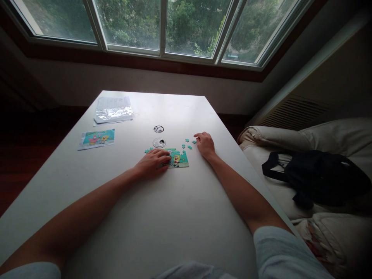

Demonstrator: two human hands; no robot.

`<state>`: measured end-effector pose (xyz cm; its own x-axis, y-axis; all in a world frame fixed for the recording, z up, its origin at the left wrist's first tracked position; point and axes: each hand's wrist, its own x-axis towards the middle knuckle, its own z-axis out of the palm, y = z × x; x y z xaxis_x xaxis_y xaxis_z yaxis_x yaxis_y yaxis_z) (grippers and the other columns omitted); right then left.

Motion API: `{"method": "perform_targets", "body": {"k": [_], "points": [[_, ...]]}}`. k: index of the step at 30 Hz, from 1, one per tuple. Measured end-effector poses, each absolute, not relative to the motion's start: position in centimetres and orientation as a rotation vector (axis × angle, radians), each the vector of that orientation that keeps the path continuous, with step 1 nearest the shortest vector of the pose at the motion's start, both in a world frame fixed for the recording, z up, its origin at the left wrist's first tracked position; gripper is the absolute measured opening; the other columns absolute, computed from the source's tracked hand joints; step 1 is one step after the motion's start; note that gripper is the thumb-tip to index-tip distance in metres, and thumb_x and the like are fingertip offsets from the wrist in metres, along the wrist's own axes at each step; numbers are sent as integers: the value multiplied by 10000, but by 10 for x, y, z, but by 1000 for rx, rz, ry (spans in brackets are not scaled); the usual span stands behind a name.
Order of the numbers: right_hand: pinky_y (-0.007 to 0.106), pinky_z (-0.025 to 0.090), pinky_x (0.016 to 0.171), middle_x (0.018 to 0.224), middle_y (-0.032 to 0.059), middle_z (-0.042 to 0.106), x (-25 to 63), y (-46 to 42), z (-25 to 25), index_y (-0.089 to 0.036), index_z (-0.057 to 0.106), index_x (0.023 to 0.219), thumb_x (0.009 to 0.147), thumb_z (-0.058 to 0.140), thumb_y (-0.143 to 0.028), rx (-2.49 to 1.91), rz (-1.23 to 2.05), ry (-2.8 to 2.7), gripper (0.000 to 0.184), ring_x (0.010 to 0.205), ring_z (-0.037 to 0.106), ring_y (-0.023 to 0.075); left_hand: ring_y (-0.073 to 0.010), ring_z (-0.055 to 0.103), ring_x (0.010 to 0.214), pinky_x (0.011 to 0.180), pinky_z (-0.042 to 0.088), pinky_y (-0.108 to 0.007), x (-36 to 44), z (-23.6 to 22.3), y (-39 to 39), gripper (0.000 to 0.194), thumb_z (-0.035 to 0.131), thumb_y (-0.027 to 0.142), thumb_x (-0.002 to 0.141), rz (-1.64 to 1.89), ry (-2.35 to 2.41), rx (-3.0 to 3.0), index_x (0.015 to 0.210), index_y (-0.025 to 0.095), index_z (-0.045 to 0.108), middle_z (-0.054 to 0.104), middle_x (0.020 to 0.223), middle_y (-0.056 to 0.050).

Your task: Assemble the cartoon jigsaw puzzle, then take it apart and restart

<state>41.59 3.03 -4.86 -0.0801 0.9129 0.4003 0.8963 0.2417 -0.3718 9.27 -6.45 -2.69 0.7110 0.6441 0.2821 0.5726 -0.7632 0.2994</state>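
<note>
A partly assembled jigsaw puzzle, teal with a yellow cartoon figure, lies on the white table; its upper edge is ragged. My left hand rests flat over the puzzle's left part with fingers stretched out, hiding much of it. Several loose teal puzzle pieces are scattered just beyond the puzzle's upper right corner. Beside them is my right hand, its fingers loosely bent and the index finger and thumb apart. The nearest puzzle piece lies by its thumb. Nothing can be seen in its grasp.
Two round picture discs lie beyond the puzzle. To the left is a printed picture sheet, with papers and a clear plastic sleeve farther back. A couch with a dark bag stands right of the white table.
</note>
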Motion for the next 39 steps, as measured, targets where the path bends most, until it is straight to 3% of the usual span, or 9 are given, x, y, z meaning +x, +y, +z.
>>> {"method": "perform_targets", "body": {"k": [13,18,27,31,39], "points": [[380,423,873,1010,100,631,408,23,-43,-219,696,990,946,591,-355,-1843,-75,-2067,177,996,539,264,-288,537,1307,1096,426,-471,95,-25,-70,374,548,407,988,495,943,2780,1332,273,606,585,1441,-81],[411,405,873,1009,125,637,407,19,-40,-208,673,916,926,630,-335,-1872,-119,-2069,134,994,531,284,-290,541,1303,1090,435,-475,95,-24,-70,371,544,410,989,503,953,2778,1324,268,617,594,1430,-85],[361,438,796,902,63,669,403,20,-37,-215,647,907,862,661,-262,-1699,118,-2059,67,858,574,226,-278,573,1251,1066,454,-459,95,-26,-68,328,569,368,963,537,1014,2756,1269,295,663,632,1370,-70],[310,444,741,851,16,703,401,19,-33,-216,655,901,858,638,-277,-1554,380,-2016,77,753,589,167,-268,576,1240,1046,464,-442,94,-25,-68,296,553,337,963,554,1035,2745,1226,289,679,650,1336,-63],[284,437,711,833,7,710,391,15,-28,-203,707,888,816,670,-363,-1205,861,-2128,179,747,582,149,-268,590,1203,1014,476,-445,94,-23,-68,270,542,321,964,575,1063,2742,1188,264,680,671,1291,-61]]}}
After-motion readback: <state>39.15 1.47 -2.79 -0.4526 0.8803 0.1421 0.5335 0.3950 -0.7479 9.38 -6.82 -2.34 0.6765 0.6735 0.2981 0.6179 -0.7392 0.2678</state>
